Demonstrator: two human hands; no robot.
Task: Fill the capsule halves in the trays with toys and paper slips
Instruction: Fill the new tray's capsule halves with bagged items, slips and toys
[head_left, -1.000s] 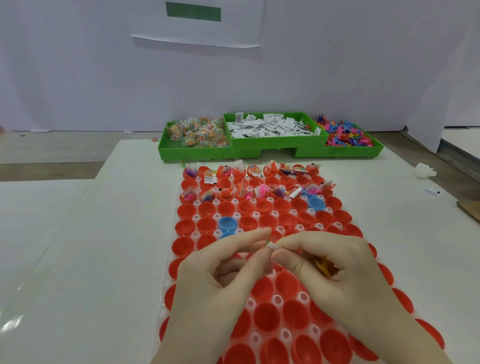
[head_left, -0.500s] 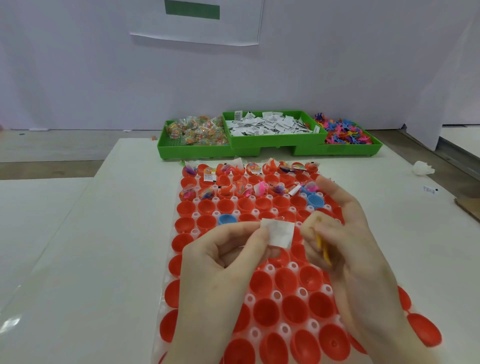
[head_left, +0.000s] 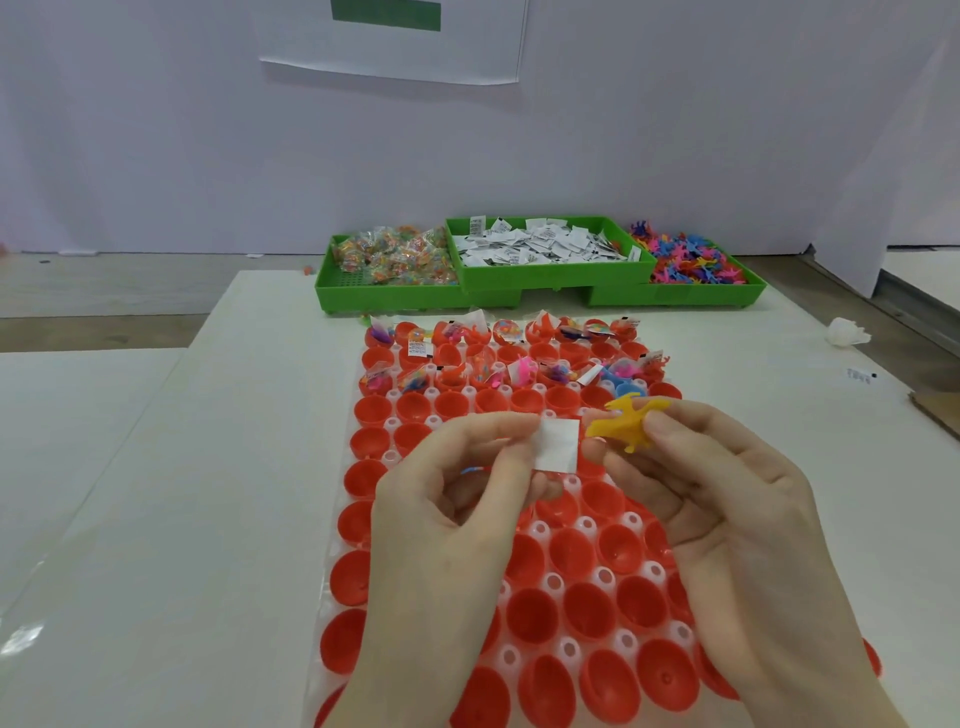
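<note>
Nearest, both forearms run off the bottom edge, and the closest red capsule halves (head_left: 540, 613) are cut by the frame or hidden under the wrists. The left hand (head_left: 441, 525) pinches a white paper slip (head_left: 558, 445) between thumb and forefinger; its other fingers curl inward, and something small with red and blue shows in the palm, too hidden to name. The right hand (head_left: 727, 499) pinches a yellow toy figure (head_left: 626, 423) just right of the slip, fingertips gripping its body; whether toy and slip touch is hard to tell. Both are held above the middle rows of the clear tray (head_left: 332, 670) on the white surface (head_left: 171, 467).

Half a second ago the right hand was turned edge-on with the yellow toy mostly tucked inside it; now the palm faces up and the toy is in plain sight. A second ago both hands met fingertip to fingertip over the slip, which showed only as a sliver.

Farther off, the back two rows of halves already carry toys and slips, with a blue half (head_left: 626, 387) among them; details there blur. Beyond stand three green bins (head_left: 550, 293): bagged toys (head_left: 395, 257) left, paper slips (head_left: 540, 244) middle, loose coloured figures (head_left: 691, 260) right. A crumpled white scrap (head_left: 847, 332) lies at the far right.
</note>
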